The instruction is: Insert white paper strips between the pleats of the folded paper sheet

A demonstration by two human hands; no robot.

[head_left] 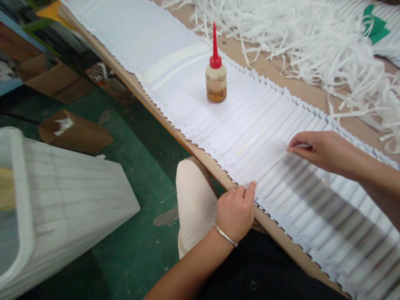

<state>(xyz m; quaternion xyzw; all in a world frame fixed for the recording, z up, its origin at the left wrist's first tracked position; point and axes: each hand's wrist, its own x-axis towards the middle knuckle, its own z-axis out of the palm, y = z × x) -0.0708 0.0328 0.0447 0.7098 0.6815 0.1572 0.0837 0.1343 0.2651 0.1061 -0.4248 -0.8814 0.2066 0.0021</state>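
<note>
1. Right hand: at about four o'clock, closed in a pinch on one thin silvery sliver, just over the paper.
2. Left hand: at six o'clock, fingertips half-curled on the near edge of the paper. Whether they grip it, I cannot tell. It wears one ring and one bangle.
3. Overlapped white paper strips: many, too many to count, with zigzag edges, running from twelve to five o'clock on one wooden board.
4. One glue bottle: at twelve o'clock, upright on the strips, with a red nozzle.
5. Shredded white paper: a heap at one o'clock, beside one green printed scrap.
6. Around nine to ten o'clock: one white plastic tub and three cardboard boxes on a green floor — the print on one box is too blurred to read.
</note>
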